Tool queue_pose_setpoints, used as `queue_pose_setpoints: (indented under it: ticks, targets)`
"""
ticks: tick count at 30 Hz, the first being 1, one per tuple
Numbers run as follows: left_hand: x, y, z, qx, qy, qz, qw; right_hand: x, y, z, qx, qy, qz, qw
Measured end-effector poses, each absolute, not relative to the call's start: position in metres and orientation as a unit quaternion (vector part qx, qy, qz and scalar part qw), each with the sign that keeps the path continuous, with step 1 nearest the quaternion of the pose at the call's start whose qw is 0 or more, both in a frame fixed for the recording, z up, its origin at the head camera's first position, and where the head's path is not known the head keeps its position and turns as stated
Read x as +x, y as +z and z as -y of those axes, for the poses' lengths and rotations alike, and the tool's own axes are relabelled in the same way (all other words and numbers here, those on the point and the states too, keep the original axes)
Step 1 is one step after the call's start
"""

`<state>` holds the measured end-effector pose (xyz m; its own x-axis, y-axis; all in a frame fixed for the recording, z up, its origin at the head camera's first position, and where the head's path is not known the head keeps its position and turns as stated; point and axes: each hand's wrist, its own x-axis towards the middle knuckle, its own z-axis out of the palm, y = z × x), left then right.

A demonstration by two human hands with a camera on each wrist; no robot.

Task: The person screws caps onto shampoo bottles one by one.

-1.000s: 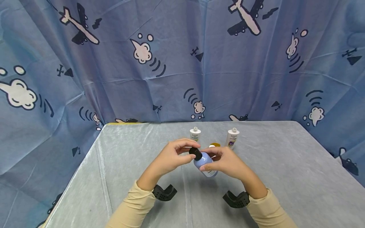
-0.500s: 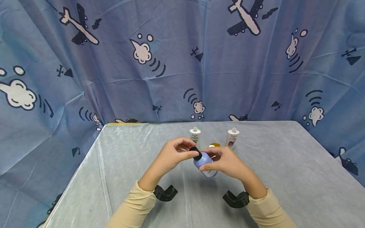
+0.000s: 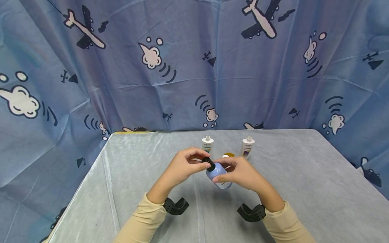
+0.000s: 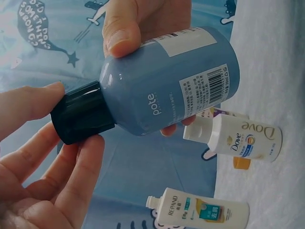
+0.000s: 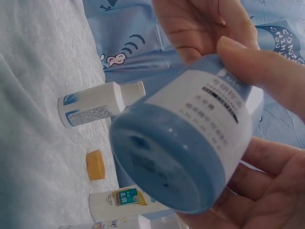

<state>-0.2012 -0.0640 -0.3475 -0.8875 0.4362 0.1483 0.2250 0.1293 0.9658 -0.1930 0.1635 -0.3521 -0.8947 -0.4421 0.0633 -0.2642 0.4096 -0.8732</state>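
A blue bottle point(image 3: 217, 170) with a black cap point(image 4: 83, 114) is held tilted above the table, its cap end toward the left. My right hand point(image 3: 243, 172) grips the bottle's body, thumb on the near side and fingers behind. With thumb and fingertips my left hand point(image 3: 183, 166) pinches the cap, which sits on the bottle's neck. White labels and a barcode show on the body in the left wrist view. The bottle's base faces the right wrist camera.
Behind the hands stand a white REPAND bottle point(image 3: 208, 143), another white bottle point(image 3: 247, 147) and a white Dove bottle point(image 4: 245, 138). A yellow cap point(image 5: 95, 164) lies among them on the grey cloth-covered table point(image 3: 146, 155). A patterned blue curtain point(image 3: 182, 74) hangs behind.
My left fingers and thumb have shifted a little around the black cap, the thumb now further over it. My right hand and the bottle stay in place.
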Motion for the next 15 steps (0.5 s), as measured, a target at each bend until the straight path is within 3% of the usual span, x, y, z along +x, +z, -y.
queue_pose_setpoints:
  ticks: [8,15]
  targets:
    - [-0.2014,-0.3472,0.0668,0.281,0.619,-0.729,0.081,-0.1930,-0.3529,-0.1628,-0.216,-0.504,-0.832,0.090]
    - [-0.2013,-0.3450,0.0669,0.210,0.607,-0.761,0.093,-0.1931,-0.3530,-0.1611,-0.221,-0.501,-0.832,0.090]
